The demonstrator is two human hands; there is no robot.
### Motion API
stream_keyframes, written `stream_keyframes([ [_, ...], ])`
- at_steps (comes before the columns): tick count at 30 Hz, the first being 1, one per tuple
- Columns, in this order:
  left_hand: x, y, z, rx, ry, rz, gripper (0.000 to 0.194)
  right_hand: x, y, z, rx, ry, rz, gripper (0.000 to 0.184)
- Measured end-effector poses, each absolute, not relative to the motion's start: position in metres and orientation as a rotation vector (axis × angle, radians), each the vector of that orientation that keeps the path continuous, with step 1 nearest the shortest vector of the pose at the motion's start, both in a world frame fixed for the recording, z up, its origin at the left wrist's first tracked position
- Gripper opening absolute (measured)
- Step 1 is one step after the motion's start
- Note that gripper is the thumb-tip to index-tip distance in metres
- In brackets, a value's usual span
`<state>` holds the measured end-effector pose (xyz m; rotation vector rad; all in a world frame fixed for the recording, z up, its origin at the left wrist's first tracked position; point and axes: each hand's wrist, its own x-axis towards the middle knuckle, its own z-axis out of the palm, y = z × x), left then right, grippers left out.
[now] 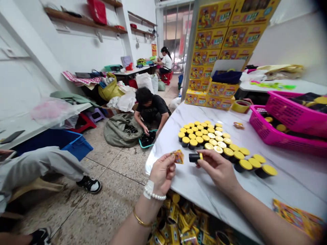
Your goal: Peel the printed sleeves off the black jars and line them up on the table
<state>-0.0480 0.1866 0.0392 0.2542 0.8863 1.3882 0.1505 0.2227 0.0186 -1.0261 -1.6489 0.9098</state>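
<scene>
My left hand (163, 170) pinches a small printed orange-yellow label (179, 157) between thumb and fingers, just over the table's front edge. Beside it, my right hand (217, 166) grips a small black canister with a yellow cap (194, 157), tipped on its side with the black end toward the label. A short gap separates the two. Behind and to the right of my right hand stand many like canisters (204, 137) with yellow caps up, on the white marbled table (276, 190). A stack of printed labels (298, 217) lies at the lower right, by my right forearm.
Pink baskets (278, 132) with more canisters sit at the right, near a tape roll (240, 106). Yellow printed boxes (209, 58) are stacked behind. Below the table edge are labelled yellow canisters (184, 221). A crouching person (153, 109) handles black pieces; a seated person's leg (51, 163) is left.
</scene>
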Motion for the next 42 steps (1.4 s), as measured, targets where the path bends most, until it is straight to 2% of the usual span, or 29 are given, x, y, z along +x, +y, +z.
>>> stream_keyframes([
  [3, -0.042, 0.190, 0.039, 0.275, 0.915, 1.395, 0.042, 0.152, 0.226, 0.020, -0.967, -1.329, 1.311, 0.034],
  [6, -0.032, 0.194, 0.038, 0.306, 0.924, 1.363, 0.040, 0.152, 0.227, 0.020, -0.897, -1.167, 1.406, 0.032],
  [14, -0.020, 0.201, 0.037, 0.330, 0.854, 1.294, 0.037, 0.154, 0.230, 0.020, -0.968, -1.273, 1.277, 0.036],
  [26, -0.021, 0.197, 0.024, 0.429, 0.827, 1.280, 0.036, 0.156, 0.217, 0.021, -1.041, -1.628, 0.855, 0.026],
  [34, -0.016, 0.189, 0.021, 0.504, 0.874, 1.305, 0.042, 0.150, 0.213, 0.026, -0.876, -1.497, 1.179, 0.028],
  [42, -0.014, 0.183, 0.023, 0.480, 0.893, 1.469, 0.050, 0.158, 0.217, 0.022, -0.945, -1.452, 1.103, 0.034],
])
